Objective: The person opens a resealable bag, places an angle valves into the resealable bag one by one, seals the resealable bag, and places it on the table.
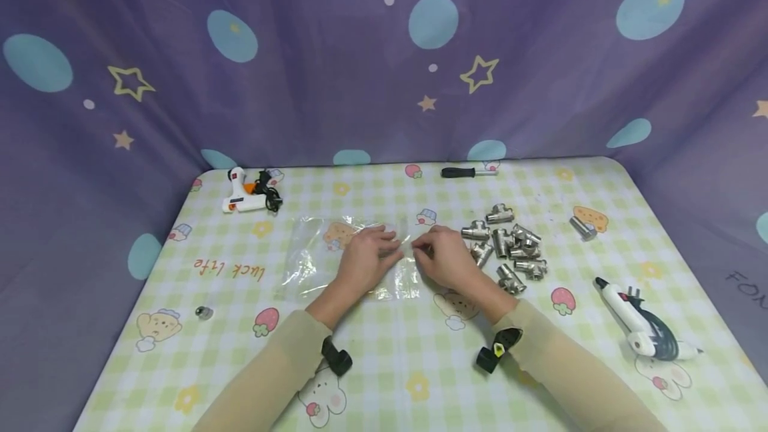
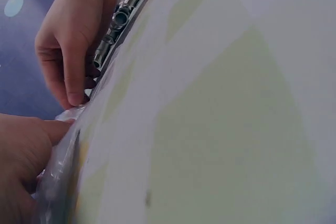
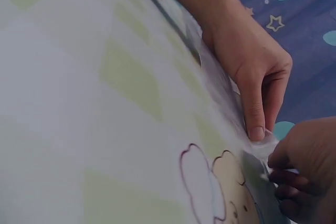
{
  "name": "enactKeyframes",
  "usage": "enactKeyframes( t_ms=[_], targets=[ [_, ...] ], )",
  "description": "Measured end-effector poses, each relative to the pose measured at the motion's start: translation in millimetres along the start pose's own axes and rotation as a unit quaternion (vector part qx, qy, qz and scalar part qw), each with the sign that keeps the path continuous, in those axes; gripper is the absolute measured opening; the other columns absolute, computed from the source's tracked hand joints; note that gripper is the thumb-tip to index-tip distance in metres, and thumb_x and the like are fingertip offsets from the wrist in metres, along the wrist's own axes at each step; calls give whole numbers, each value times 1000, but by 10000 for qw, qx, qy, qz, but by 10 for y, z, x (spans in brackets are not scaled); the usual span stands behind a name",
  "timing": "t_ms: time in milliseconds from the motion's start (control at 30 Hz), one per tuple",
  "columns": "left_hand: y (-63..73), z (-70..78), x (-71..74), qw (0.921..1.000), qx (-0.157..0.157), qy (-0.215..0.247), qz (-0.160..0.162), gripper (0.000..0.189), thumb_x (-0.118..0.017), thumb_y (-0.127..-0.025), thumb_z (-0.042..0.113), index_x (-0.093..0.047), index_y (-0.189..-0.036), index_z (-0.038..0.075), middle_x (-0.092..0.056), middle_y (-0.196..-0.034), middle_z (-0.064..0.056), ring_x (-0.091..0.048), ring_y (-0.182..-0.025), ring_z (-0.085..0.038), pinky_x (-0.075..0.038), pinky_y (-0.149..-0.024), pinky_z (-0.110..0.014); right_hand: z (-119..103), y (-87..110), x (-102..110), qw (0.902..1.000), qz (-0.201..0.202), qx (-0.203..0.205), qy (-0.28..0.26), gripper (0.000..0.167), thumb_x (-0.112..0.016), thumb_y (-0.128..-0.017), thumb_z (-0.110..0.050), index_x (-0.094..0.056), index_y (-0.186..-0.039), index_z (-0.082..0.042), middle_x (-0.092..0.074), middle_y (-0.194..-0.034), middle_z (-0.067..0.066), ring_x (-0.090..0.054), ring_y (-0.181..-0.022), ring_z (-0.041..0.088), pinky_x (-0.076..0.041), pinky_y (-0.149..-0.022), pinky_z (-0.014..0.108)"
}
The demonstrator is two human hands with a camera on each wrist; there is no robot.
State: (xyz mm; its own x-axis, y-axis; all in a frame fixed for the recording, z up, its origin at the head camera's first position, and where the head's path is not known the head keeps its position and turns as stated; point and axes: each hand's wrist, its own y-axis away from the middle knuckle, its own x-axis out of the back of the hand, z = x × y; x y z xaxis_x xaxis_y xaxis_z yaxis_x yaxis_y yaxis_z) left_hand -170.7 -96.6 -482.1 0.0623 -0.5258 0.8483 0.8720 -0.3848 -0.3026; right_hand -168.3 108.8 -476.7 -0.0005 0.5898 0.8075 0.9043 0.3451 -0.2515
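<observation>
A clear plastic bag (image 1: 309,255) lies flat on the table in front of me. My left hand (image 1: 369,255) rests on its right part, fingers fairly straight, with the thumb touching the plastic near the edge in the right wrist view. At the bag's right edge, my right hand (image 1: 445,257) pinches the plastic between thumb and curled fingers. Both hands' fingertips are close together. Several metal tee fittings (image 1: 504,243) are piled just right of my right hand, some partly hidden behind it.
A white glue gun (image 1: 243,200) with a black cord lies at the back left, another glue gun (image 1: 639,325) at the right. A screwdriver (image 1: 462,173) is along the back edge. One small metal piece (image 1: 205,313) sits at left, a metal cylinder (image 1: 582,228) at right.
</observation>
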Motion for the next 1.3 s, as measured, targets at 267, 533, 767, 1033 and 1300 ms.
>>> enactKeyframes(
  t_ms=[267,533,767,1033,1300],
  targets=[
    [-8,2,-1,9984,-60,364,439,21,-81,-94,21,-84,-110,7,-78,-124,-16,-69,-125,-38,-51,-117,-52,-1,-57,47,9904,-252,-705,-1166,7,-77,-96,-14,-81,-101,-11,-80,-89,1,-69,-76,9,-61,-74,27],
    [2,23,4,9964,-46,318,778,20,-80,-95,21,-84,-110,8,-73,-105,-11,-64,-104,-30,-59,-94,-43,-30,-96,86,9759,-193,-1080,-1886,11,-82,-94,-16,-82,-103,-9,-82,-91,4,-71,-75,10,-60,-69,23],
    [-22,59,43,9929,-27,439,1109,14,-86,-88,20,-86,-98,9,-79,-89,-6,-70,-89,-26,-60,-92,-43,-29,-100,76,9716,-185,-1173,-2048,12,-86,-91,-20,-84,-99,-12,-82,-88,3,-71,-73,9,-61,-66,22],
    [-31,44,56,9896,48,708,1252,9,-86,-89,17,-86,-90,8,-81,-84,-5,-76,-78,-22,-62,-74,-39,2,-113,96,9569,-372,-1321,-2560,12,-79,-96,-16,-84,-105,-10,-82,-97,7,-74,-81,11,-62,-71,23],
    [-20,38,60,9892,183,911,1129,4,-84,-90,14,-83,-88,11,-82,-86,-4,-78,-78,-19,-65,-74,-35,24,-128,78,9449,-553,-1426,-2894,11,-82,-94,-13,-84,-103,-8,-82,-92,8,-74,-78,13,-62,-70,24]
  ],
)
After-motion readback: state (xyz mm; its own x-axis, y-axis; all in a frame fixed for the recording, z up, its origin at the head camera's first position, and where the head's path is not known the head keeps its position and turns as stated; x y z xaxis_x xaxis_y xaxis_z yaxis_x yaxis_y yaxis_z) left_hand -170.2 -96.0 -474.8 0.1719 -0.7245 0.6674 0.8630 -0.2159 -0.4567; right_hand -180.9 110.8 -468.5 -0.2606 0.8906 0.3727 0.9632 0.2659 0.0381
